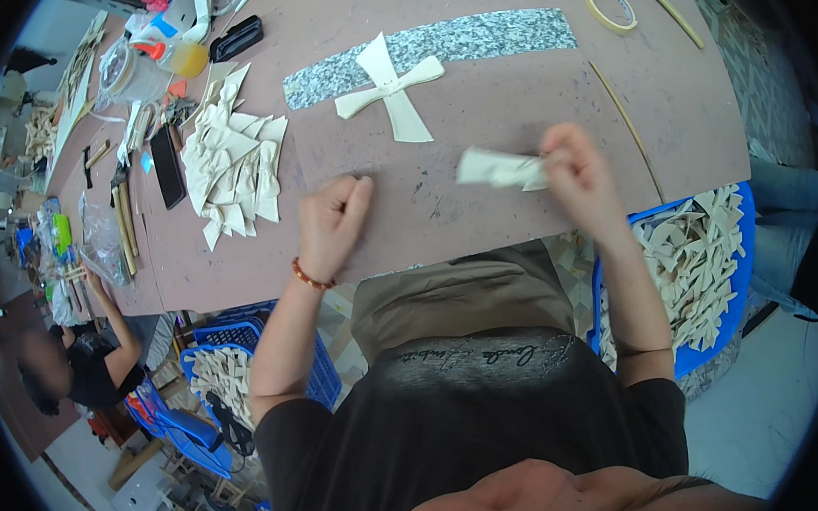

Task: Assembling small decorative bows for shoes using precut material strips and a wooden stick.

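Note:
My right hand [580, 178] pinches one end of a cream bow-shaped piece [495, 169] of leather-like sheet, raised over the table [426, 226] and smeared by motion. My left hand [334, 224] is closed in a fist near the table's front edge, with nothing showing in it. Beyond both hands, two similar bow-shaped pieces [404, 106] lie crossed, partly over a speckled grey stone strip [508, 40]. To the left of my left hand is a heap of cream pieces [235, 163].
A blue basket [750, 225] full of cream pieces stands at my right, another basket [191, 362] at my left. A thin stick [626, 130], tape roll [610, 9], hammer [663, 4], black phone [167, 165] and glue bottle [181, 58] lie about. Another person [97, 354] works far left.

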Demonstrator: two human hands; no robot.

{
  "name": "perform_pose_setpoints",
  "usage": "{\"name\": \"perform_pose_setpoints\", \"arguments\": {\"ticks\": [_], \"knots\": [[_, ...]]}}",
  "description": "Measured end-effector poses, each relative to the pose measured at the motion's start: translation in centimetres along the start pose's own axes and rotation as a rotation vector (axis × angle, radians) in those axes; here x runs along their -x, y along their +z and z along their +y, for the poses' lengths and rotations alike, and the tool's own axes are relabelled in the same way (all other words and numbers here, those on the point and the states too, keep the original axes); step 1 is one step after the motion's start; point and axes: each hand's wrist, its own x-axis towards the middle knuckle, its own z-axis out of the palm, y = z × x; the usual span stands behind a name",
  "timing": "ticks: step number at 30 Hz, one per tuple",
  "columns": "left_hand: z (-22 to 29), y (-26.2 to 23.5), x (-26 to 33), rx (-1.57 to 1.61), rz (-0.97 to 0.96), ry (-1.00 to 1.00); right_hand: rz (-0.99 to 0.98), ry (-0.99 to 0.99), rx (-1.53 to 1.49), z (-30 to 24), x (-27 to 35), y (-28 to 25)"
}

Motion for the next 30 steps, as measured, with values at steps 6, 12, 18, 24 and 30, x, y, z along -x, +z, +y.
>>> {"name": "perform_pose_setpoints", "arguments": {"ticks": [6,12,18,24,30], "knots": [[5.3,3.4,1.1,0.170,-0.094,0.189,-0.235,-0.048,0.214,-1.8,-0.8,3.5],[4.2,4.4,-0.5,0.679,-0.448,-0.218,-0.345,-0.128,0.218,-2.0,-0.5,3.8],[4.3,3.9,0.7,1.210,-0.573,-0.478,-0.377,0.186,-0.145,-1.2,0.7,4.5],[4.7,2.8,0.0,-0.300,0.103,1.034,-0.508,0.532,-0.637,-0.6,1.3,5.9],[5.0,-0.8,0.0,-0.377,-0.003,1.176,-0.549,0.758,-0.891,-3.1,2.7,5.5]]}}
